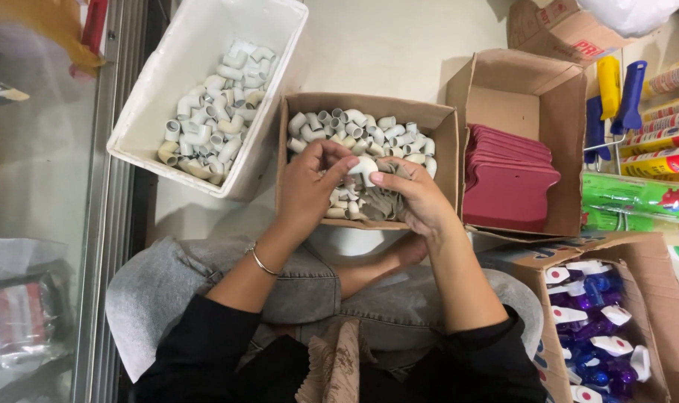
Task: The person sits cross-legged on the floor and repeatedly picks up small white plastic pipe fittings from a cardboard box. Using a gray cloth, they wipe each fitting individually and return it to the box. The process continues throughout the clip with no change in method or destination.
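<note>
- While the person sat cross-legged, both hands met over the cardboard box of white fittings.
- Left hand and right hand pinched one white elbow fitting between fingertips, raised for inspection.
- White tub stood far left.

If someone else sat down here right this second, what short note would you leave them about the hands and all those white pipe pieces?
Left hand: fingers pinch a white elbow fitting from its left side, above the cardboard box.
Right hand: grips the same fitting from the right, with more fittings gathered under its palm.
Things: the cardboard box in front of the knees holds loose white fittings. The white plastic tub, up and to the left, holds another heap of them.
Done: both containers already hold fittings; how many have been handled cannot be told.
Left: the fitting in hand is in neither container, and many remain in the box.
</note>
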